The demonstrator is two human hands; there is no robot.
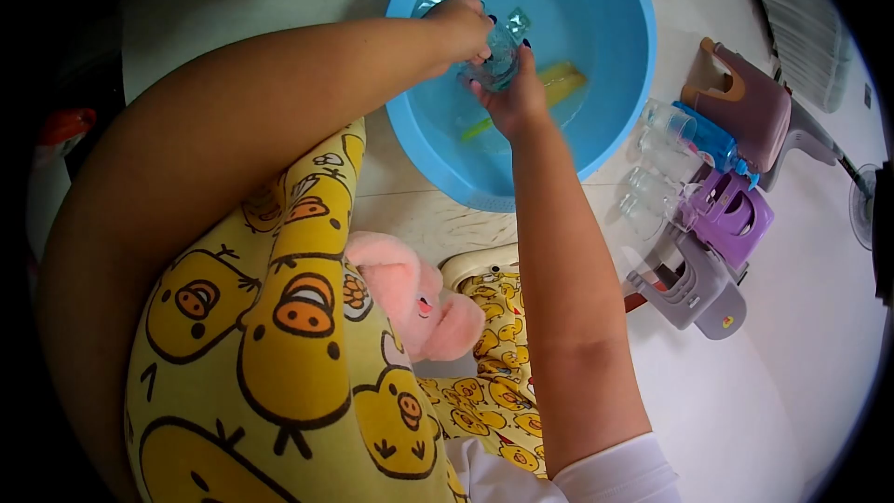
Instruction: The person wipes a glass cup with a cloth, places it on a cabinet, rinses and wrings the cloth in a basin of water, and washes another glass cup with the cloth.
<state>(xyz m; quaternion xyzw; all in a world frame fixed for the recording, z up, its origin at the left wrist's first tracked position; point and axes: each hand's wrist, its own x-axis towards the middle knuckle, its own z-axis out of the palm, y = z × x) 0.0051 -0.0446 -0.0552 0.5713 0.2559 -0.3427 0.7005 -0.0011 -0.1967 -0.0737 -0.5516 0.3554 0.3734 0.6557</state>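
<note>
Over the water in a blue basin [643, 56], my two hands meet at a clear textured glass [503, 58]. My right hand [518, 101] is wrapped around the glass from the near side. My left hand [462, 30] is closed at its left side, fingertips pressed to it; whether they hold anything else is hidden. Just beyond the glass, a clear piece with a square outline [519, 19] shows in the water. A long yellow-green object [562, 84] lies in the water under my right hand, partly covered by it.
Right of the basin, several clear glasses [656, 158] stand close together. Beside them are a blue bottle [712, 135], a mauve plastic stool [745, 98], a purple plastic piece [736, 214] and a grey one [689, 284]. A pink plush slipper [419, 303] is below the basin.
</note>
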